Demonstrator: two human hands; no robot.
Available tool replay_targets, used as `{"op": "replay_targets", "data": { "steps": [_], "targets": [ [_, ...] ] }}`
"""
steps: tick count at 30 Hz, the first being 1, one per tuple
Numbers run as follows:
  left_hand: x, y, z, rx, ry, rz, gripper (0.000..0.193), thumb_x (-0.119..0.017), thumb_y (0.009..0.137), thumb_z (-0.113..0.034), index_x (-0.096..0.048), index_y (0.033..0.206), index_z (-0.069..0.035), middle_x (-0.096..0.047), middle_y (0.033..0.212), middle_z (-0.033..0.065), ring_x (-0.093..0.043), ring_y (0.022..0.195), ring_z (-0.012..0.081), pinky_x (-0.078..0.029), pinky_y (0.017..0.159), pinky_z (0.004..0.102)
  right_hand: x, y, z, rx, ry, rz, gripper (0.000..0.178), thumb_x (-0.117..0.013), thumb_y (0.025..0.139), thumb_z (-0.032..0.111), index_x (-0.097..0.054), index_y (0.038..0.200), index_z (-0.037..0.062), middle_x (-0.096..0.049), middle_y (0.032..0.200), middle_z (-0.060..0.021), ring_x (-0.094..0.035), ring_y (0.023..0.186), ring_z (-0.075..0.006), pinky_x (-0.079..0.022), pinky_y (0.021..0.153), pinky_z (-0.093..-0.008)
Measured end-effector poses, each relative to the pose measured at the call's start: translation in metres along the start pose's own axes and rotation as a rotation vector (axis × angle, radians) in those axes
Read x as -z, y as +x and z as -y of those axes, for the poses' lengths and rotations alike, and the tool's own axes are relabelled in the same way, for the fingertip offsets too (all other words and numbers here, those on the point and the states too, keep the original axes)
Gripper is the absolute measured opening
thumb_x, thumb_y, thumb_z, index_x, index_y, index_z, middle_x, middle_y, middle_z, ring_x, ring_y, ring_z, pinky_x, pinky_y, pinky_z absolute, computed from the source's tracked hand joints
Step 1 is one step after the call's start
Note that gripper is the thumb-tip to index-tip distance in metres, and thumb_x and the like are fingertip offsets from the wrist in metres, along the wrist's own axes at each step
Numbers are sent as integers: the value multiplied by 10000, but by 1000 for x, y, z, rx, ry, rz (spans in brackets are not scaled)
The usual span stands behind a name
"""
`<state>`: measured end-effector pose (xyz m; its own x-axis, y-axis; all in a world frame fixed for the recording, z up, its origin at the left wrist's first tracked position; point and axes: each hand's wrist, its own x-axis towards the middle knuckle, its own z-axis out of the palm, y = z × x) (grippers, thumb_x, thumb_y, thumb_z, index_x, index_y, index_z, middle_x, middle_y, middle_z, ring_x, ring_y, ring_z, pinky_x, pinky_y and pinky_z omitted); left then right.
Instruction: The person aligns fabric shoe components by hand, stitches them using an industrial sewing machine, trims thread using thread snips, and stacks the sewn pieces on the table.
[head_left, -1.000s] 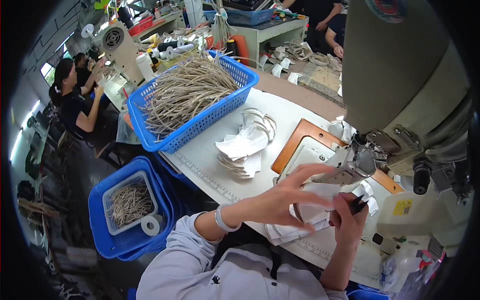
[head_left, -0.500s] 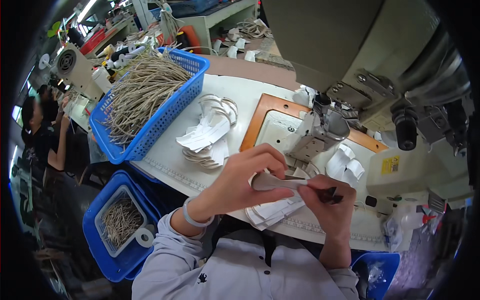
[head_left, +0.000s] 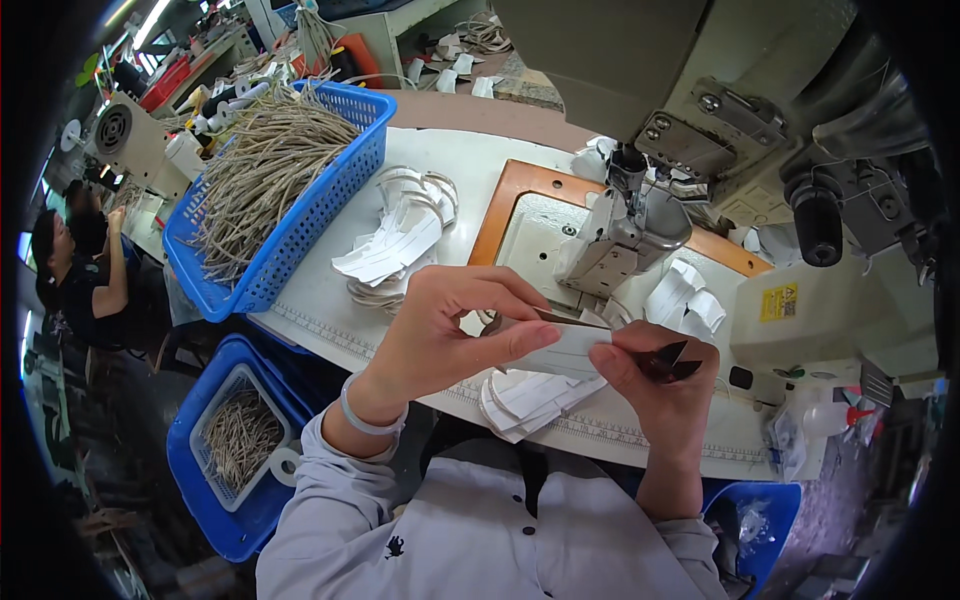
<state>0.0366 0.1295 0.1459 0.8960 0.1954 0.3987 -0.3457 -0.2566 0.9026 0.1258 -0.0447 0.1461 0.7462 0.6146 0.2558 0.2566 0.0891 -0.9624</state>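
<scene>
Between my two hands, in front of the sewing machine, is a curved white fabric piece (head_left: 568,352) with a line along its face. My left hand (head_left: 440,325) pinches its left end, thumb on the near face and fingers behind. On the other end my right hand (head_left: 660,395) is closed, thumb pressed on the face. A dark, pointed tool, like thread snips (head_left: 668,362), also sits in the right hand; its other end is hidden. Below my hands lies a stack of white pieces (head_left: 535,405), and another white stack (head_left: 400,235) rests to the left.
The sewing machine's arm (head_left: 625,235) stands beyond my hands, beside an orange-brown plate edge (head_left: 490,235). A blue basket (head_left: 300,240) of beige cords sits at the table's left. Lower down are a blue tub (head_left: 190,480) and a tape roll (head_left: 285,466). A person (head_left: 85,265) sits far left.
The fabric piece has turned in my hands, so its broad white face now shows instead of a narrow folded edge. My left thumb has moved onto that face. The whole view has shifted slightly.
</scene>
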Motion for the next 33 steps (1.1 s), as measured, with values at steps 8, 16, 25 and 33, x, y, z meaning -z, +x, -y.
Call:
{"op": "replay_targets", "data": {
  "steps": [8,16,25,33],
  "targets": [
    [-11,16,-3,195,-128,-53,129,-681,671,15,-622,784,35,-588,713,64,-523,638,72,-396,565,171,4,6,-5,0,-1,-32,72,-652,737,34,-616,706,-21,-497,542,26,-362,486,-6,-243,425,-165],
    [-12,73,22,164,-2,90,91,-628,707,-37,-619,770,28,-587,690,29,-529,628,56,-411,563,175,-7,35,-21,-53,122,-275,112,-652,739,81,-615,694,-14,-501,505,10,-313,377,-11,-189,355,-178],
    [-4,116,52,328,-333,61,80,-637,666,-21,-634,743,1,-620,709,47,-571,649,90,-438,593,195,-17,54,-26,-48,142,-357,193,-644,772,176,-626,710,-6,-582,538,-74,-291,338,-10,-178,336,-174],
    [-2,116,44,251,-280,115,146,-645,642,0,-647,788,1,-621,709,48,-565,648,89,-445,608,196,-17,50,-28,0,161,-380,179,-633,779,165,-624,696,7,-584,531,-63,-289,348,-5,-181,345,-170]
  ]
}}
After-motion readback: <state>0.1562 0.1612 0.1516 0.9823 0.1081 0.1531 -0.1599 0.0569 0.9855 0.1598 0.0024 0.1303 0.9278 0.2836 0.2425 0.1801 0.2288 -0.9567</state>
